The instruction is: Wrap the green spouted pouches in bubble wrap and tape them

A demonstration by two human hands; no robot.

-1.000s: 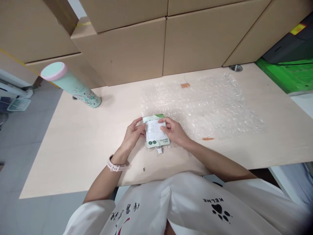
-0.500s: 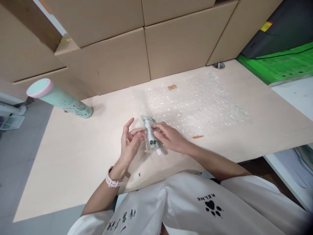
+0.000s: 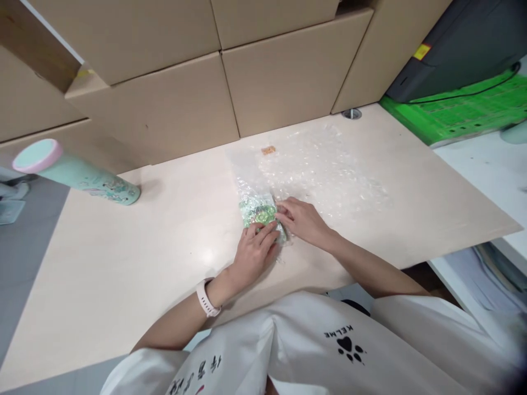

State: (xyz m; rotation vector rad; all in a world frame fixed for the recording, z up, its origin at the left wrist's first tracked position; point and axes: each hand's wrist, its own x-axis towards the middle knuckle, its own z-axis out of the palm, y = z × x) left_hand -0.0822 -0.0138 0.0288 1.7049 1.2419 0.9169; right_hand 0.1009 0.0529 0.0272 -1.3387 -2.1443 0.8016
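A green squeeze tube (image 3: pixel 260 210) lies under a fold of clear bubble wrap near the middle of the table. My left hand (image 3: pixel 256 250) rests over the lower end of the wrapped tube, its bent fingers pressing on top; the thumb is hidden. At the tube's right side, my right hand (image 3: pixel 303 220) has thumb and fingers drawn together on the edge of the wrap. The bubble wrap sheet (image 3: pixel 333 170) spreads flat from there to the back and right, with an orange-brown piece (image 3: pixel 269 150) on it.
A mint bottle with a pink-rimmed lid (image 3: pixel 82 175) stands on the table (image 3: pixel 123 263) at the left. Cardboard boxes (image 3: pixel 164 109) form a wall behind. To the right are a green plastic crate (image 3: pixel 457 112) and a dark grey machine (image 3: pixel 461 49).
The tube, earlier lying with its white cap showing, now shows a green patterned face under folded wrap. My left hand has moved from beside it onto it. The view has shifted right.
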